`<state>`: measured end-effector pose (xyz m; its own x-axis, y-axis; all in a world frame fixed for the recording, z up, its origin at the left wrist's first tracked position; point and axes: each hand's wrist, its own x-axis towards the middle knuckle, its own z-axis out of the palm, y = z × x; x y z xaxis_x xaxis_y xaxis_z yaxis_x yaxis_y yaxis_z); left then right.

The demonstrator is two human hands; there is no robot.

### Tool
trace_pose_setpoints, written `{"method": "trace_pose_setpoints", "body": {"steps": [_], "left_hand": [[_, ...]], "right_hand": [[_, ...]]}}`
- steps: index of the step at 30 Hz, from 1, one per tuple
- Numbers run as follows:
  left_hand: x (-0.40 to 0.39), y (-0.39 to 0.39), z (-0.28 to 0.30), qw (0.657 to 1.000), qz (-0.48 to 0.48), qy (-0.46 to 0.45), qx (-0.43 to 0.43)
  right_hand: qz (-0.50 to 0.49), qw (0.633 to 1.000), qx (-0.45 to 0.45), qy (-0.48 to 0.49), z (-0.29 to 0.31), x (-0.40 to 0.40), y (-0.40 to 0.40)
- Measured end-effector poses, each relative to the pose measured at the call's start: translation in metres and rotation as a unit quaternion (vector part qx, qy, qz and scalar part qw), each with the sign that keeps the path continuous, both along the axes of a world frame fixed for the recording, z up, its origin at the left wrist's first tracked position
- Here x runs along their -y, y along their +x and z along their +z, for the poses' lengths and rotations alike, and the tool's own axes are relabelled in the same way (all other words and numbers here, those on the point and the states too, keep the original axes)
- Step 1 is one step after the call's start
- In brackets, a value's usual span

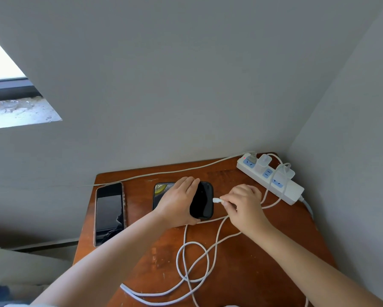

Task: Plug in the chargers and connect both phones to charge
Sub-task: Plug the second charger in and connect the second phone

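Left hand (pixel 177 201) fingers clamped on black phone (pixel 202 201), mid surface (pixel 263 251). Right hand (pixel 241 203) fingers pinched on white cable plug (pixel 217 200) at phone's right edge. Second phone (pixel 109 212) near left edge. Power strip (pixel 272 178) with chargers in far right corner by walls.

Scuffed glossy wood table (pixel 263 251); glossy glass phone (pixel 109 212); white plastic strip (pixel 292 191).

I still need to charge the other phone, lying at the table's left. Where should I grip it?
Take the left phone by its two long edges, coming from above: it lies flat, screen up, and both sides are clear of the table edge.
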<state>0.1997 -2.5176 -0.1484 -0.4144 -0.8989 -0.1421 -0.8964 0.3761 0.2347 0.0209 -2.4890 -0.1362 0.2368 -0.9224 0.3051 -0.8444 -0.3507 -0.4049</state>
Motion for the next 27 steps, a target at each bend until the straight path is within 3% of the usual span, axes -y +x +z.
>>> {"method": "trace_pose_setpoints", "body": {"steps": [8,11,15,18,22,27], "left_hand": [[0.004,0.006,-0.006,0.995,-0.074,0.012,0.068],[0.008,0.012,-0.008,0.986,-0.121,0.041,0.109],[0.016,0.021,-0.012,0.965,-0.192,0.066,0.164],[0.022,0.021,-0.017,0.941,-0.257,0.083,0.203],[0.028,0.013,-0.024,0.916,-0.314,0.094,0.233],[0.037,-0.002,-0.032,0.892,-0.365,0.077,0.255]], "right_hand": [[0.043,0.999,-0.008,0.016,-0.014,-0.009,-0.002],[0.071,0.995,-0.016,0.065,-0.024,-0.014,-0.003],[0.071,0.995,-0.025,0.062,-0.033,-0.013,-0.013],[0.073,0.991,-0.089,0.068,-0.044,-0.008,-0.02],[0.053,0.965,-0.182,0.182,-0.066,0.0,-0.024],[0.042,0.955,-0.21,0.205,-0.077,0.004,-0.021]]}}
